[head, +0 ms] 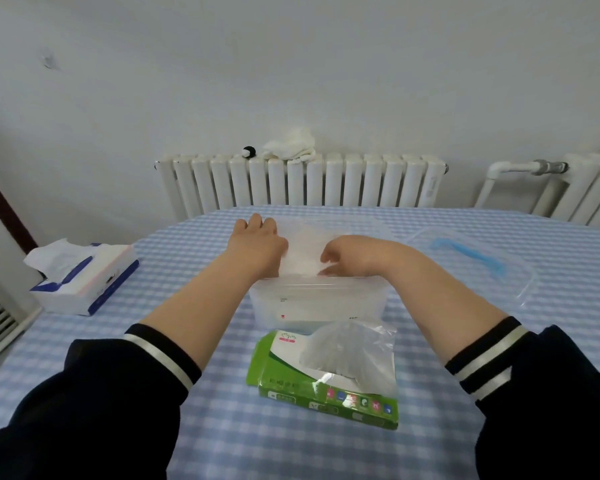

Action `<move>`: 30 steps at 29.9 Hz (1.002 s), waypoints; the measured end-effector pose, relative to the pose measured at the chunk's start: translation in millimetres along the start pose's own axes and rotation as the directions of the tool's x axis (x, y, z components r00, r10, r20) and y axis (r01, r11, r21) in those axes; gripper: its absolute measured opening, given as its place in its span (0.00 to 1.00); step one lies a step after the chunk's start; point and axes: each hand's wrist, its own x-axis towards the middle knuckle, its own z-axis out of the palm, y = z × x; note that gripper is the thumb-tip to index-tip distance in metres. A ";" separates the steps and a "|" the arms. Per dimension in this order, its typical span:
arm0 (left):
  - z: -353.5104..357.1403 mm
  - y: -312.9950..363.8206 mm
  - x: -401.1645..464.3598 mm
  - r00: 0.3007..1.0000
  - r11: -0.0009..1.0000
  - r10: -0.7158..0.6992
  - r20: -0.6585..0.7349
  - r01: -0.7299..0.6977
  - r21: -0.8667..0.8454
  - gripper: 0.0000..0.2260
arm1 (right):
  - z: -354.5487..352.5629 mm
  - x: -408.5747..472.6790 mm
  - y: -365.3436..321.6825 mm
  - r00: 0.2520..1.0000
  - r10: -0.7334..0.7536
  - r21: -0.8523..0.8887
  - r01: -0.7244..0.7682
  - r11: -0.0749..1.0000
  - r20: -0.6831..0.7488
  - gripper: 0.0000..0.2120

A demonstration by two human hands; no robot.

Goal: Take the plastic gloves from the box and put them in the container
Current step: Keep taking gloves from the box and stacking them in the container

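A clear plastic container (pixel 317 301) stands mid-table with a stack of thin plastic gloves (pixel 303 252) over its opening. My left hand (pixel 258 245) lies flat on the left part of the gloves, fingers stretched forward. My right hand (pixel 347 259) is at the right side of the stack, its fingers curled down onto the gloves. In front of the container lies the green glove box (pixel 291 379), with more clear gloves (pixel 350 355) bulging out of its top opening.
The container's clear lid with a blue handle (pixel 465 258) lies at the right. A tissue pack (pixel 84 278) sits at the left on the blue checked tablecloth (pixel 222 427). White radiators (pixel 302 183) line the wall behind the table.
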 end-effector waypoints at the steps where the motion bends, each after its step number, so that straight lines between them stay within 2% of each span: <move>1: -0.1 -0.1 0.4 1.000 1.000 0.011 0.005 -0.011 0.013 0.18 | -0.9 -3.8 1.4 0.996 -0.011 -0.037 0.008 0.999 -0.093 0.21; 3: -0.1 -0.5 1.0 1.000 1.000 0.015 0.000 -0.015 0.021 0.19 | -4.7 -16.0 6.2 0.979 -0.027 -0.052 0.017 0.999 -0.204 0.18; 6: -1.6 -2.9 1.4 1.000 1.000 0.001 -0.020 0.000 0.010 0.19 | -8.6 -34.3 15.7 0.957 -0.019 -0.077 -0.004 0.997 -0.289 0.14; 10: -7.4 -6.8 -0.1 0.999 0.998 -0.022 -0.024 0.021 -0.055 0.22 | -1.9 -49.7 34.1 0.882 -0.031 -0.086 -0.011 0.996 -0.470 0.14; 12: -12.2 -10.0 -3.3 0.998 0.993 -0.033 -0.044 0.028 -0.114 0.23 | 7.9 -57.1 41.2 0.799 -0.024 0.007 0.035 0.999 -0.601 0.13; 14: -17.8 -14.7 -8.4 0.995 0.984 -0.053 -0.082 0.038 -0.172 0.24 | 20.6 -66.0 42.2 0.671 0.005 0.110 0.114 0.987 -0.741 0.12; 16: -22.2 -19.7 -15.0 0.990 0.974 -0.074 -0.123 0.045 -0.223 0.23 | 32.8 -77.3 38.2 0.567 0.051 0.203 0.207 0.957 -0.822 0.11; 18: -23.6 -24.3 -23.5 0.977 0.958 -0.108 -0.184 0.052 -0.282 0.21 | 40.8 -88.9 32.1 0.515 0.068 0.251 0.294 0.922 -0.854 0.08; 20: -20.5 -25.5 -32.3 0.948 0.935 -0.146 -0.282 0.039 -0.353 0.16 | 42.1 -100.8 25.1 0.544 0.086 0.314 0.341 0.886 -0.835 0.02; 21: -17.8 -24.1 -36.5 0.917 0.916 -0.171 -0.361 0.014 -0.400 0.14 | 39.1 -105.9 21.3 0.590 0.098 0.368 0.359 0.858 -0.802 0.05; 23: -9.3 -15.9 -45.6 0.807 0.860 -0.234 -0.542 -0.088 -0.502 0.13 | 31.9 -116.9 13.9 0.731 0.078 0.498 0.380 0.779 -0.678 0.17; 25: -2.1 -4.4 -58.7 0.690 0.798 -0.304 -0.657 -0.192 -0.571 0.16 | 29.0 -125.3 3.7 0.861 -0.027 0.573 0.361 0.735 -0.507 0.26; 27: 4.5 9.3 -72.7 0.613 0.750 -0.339 -0.714 -0.282 -0.599 0.17 | 34.5 -128.0 -3.7 0.924 -0.098 0.537 0.299 0.789 -0.371 0.28; 29: 12.6 24.9 -86.5 0.582 0.698 -0.337 -0.740 -0.373 -0.611 0.21 | 41.7 -126.4 -10.7 0.953 -0.089 0.389 0.202 0.899 -0.289 0.27; 30: 17.1 33.0 -93.3 0.584 0.671 -0.312 -0.750 -0.423 -0.608 0.23 | 44.5 -124.4 -13.3 0.957 -0.080 0.299 0.166 0.940 -0.278 0.22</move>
